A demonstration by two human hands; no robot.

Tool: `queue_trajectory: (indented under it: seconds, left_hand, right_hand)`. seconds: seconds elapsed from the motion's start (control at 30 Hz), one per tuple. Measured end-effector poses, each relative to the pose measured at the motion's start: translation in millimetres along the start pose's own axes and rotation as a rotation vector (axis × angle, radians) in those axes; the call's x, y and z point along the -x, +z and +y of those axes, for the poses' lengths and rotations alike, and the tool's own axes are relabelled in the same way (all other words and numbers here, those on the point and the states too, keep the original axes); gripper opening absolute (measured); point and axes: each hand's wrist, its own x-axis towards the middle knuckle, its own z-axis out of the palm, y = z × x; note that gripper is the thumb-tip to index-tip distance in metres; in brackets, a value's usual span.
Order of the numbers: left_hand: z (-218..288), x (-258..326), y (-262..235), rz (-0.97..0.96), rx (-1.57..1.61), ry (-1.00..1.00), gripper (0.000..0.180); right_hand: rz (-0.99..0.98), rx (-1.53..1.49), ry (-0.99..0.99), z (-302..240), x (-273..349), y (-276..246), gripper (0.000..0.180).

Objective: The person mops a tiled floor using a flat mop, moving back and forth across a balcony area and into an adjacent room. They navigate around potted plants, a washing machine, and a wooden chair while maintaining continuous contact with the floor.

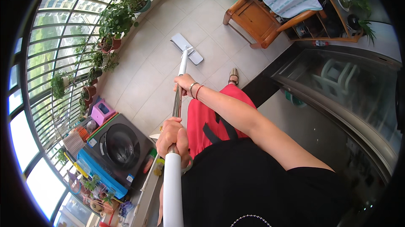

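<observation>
On glossy tiles [139, 75] — oblong mop head [182, 43]

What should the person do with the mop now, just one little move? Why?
I'd probably slide the mop head gently forward. The left hand and right hand both grip the pole, the head seems to lie flat on the tiles, and open floor stretches ahead, with the wooden chair off to the right.

Potted plants [113, 19], barred windows [48, 50] and a washing machine [121, 145] mark a home balcony [141, 73].
</observation>
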Motion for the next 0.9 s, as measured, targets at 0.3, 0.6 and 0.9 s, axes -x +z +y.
queue_trajectory:
  seconds: [0.3,0.6,0.9]
  left_hand:
    - [-28.4,-44.0,103.3,0.131,-0.064,-0.143,0.025]
    - [-37.1,-84.8,118.1,-0.013,0.002,0.002,0.024]
    - [-39.9,-98.5,124.2,-0.133,0.008,0.158,0.029]
  right_hand:
    - [-0.019,-0.503,-0.102,-75.0,1.1,-73.5,0.014]
    - [0.137,-0.389,-0.161,-104.1,-19.4,-81.4,0.008]
    - [0.203,-0.419,-0.170,-114.5,-12.2,-90.8,0.007]
